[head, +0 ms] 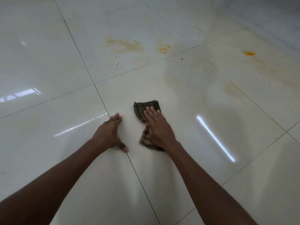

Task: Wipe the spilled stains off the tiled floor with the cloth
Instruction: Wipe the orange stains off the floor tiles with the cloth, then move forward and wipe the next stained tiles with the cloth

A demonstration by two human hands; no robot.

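Note:
A dark checked cloth (142, 109) lies on the glossy white tiled floor (48, 54), and my right hand (156, 127) presses flat on top of it with fingers together. My left hand (110, 132) rests on the floor to the left of the cloth, fingers spread, holding nothing. Orange stains lie farther away: a smeared patch with specks (128, 45), a cluster of crumbs (163, 48), a bright blob (249, 53) at the right, and a pale smear (230, 90) right of the cloth.
Dark grout lines (100, 98) cross the tiles around my hands. Bright light reflections (215, 138) streak the floor at the right and left. A pale wall base (267, 17) runs along the far right corner.

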